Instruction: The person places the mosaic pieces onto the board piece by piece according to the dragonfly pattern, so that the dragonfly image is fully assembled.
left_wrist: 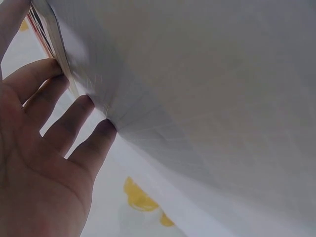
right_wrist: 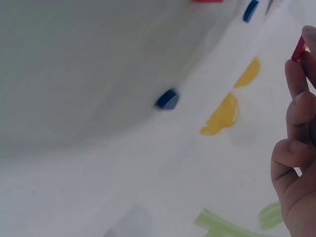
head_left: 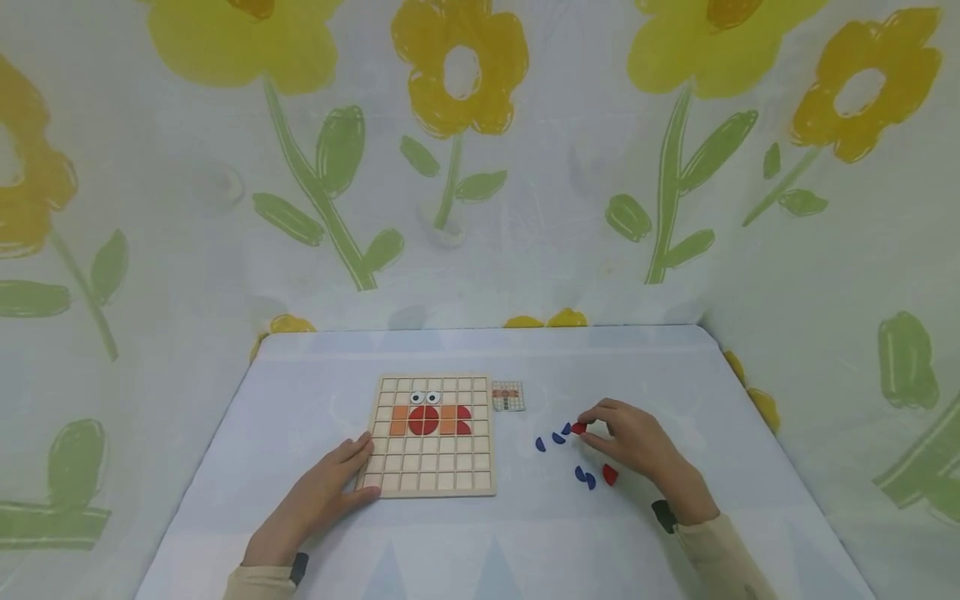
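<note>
My left hand (head_left: 330, 487) rests along the left side of a square wooden grid board (head_left: 433, 493). Its fingertips touch the frame while the thumb lies by the near left corner. On the board lie two eye tiles (head_left: 425, 398), orange tiles (head_left: 398, 421) and red quarter-round tiles (head_left: 424, 421) in a row. Off to the right, my right hand (head_left: 637, 437) pinches a red tile (head_left: 578, 428) between thumb and fingers. In the right wrist view this red tile (right_wrist: 297, 48) shows as a thin edge. Another red tile (head_left: 610, 475) lies on the table below that hand.
Several small blue half-round tiles (head_left: 540, 444) are scattered on the white table between the board and the right hand. A small printed pattern card (head_left: 508, 396) lies against the board's right side. Behind the table hangs a flower-printed curtain (head_left: 555, 250).
</note>
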Tool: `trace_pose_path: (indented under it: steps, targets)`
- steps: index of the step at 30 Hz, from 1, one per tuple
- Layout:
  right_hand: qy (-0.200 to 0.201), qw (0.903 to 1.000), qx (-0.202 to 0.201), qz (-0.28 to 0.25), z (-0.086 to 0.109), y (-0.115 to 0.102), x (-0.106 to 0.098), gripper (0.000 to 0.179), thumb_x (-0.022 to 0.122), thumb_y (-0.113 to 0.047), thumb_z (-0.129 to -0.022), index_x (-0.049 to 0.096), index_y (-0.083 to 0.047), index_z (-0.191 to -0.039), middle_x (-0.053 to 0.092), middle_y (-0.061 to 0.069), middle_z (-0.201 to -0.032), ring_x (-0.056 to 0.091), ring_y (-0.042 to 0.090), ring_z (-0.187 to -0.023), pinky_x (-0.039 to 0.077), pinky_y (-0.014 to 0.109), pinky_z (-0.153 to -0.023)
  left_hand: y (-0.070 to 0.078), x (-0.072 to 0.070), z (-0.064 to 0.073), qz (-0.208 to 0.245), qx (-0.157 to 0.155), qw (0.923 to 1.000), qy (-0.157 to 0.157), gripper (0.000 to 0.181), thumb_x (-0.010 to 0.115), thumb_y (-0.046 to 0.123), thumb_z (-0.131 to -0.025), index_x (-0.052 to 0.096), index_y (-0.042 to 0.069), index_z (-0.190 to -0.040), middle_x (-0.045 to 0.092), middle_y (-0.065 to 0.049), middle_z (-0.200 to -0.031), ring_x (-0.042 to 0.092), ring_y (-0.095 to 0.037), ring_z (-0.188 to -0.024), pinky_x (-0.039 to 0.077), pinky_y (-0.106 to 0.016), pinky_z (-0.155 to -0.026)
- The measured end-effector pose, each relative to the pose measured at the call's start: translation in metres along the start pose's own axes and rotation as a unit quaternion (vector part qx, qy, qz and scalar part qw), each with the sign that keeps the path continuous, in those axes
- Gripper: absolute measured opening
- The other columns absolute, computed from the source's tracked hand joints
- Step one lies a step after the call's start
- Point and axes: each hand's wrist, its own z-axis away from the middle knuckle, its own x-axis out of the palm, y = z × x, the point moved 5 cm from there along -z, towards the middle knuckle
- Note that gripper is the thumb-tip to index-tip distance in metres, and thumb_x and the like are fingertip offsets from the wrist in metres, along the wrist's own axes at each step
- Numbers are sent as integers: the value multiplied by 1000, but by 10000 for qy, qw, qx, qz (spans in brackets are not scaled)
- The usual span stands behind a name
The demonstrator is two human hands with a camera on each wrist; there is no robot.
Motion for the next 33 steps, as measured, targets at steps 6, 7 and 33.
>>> trace_pose_path:
  steps: [6, 7, 33]
  targets:
    - [473, 9970, -605, -61, -16, -26, 4, 28, 89, -21, -80, 78, -22, -105, 71, -2, -98, 63, 18, -79, 56, 21, -65, 1, 0, 0, -8, 48, 10000, 44, 85, 74, 52, -88, 44, 7, -153, 35, -8, -162, 31, -40, -148, 33, -56, -118]
    - [507, 9958, -751, -88, -18, -31, 5, 28, 89, -20, -80, 78, -22, -105, 71, -2, -99, 64, 18, -80, 57, 21, -66, 2, 0, 0, 8, 55, 10000, 46, 85, 74, 52, -88, 44, 6, -153, 35, -8, -162, 31, -40, -148, 32, -56, -118]
    - [1133, 9576, -2616, -407, -60, -147, 37, 29, 85, -30, -85, 77, -21, -111, 72, -9, -105, 65, 7, -99, 57, 20, -86, 3, -3, 3, 21, -6, 10000, 10, 86, 74, 54, -87, 44, 8, -153, 35, -6, -163, 30, -39, -149, 33, -57, -118]
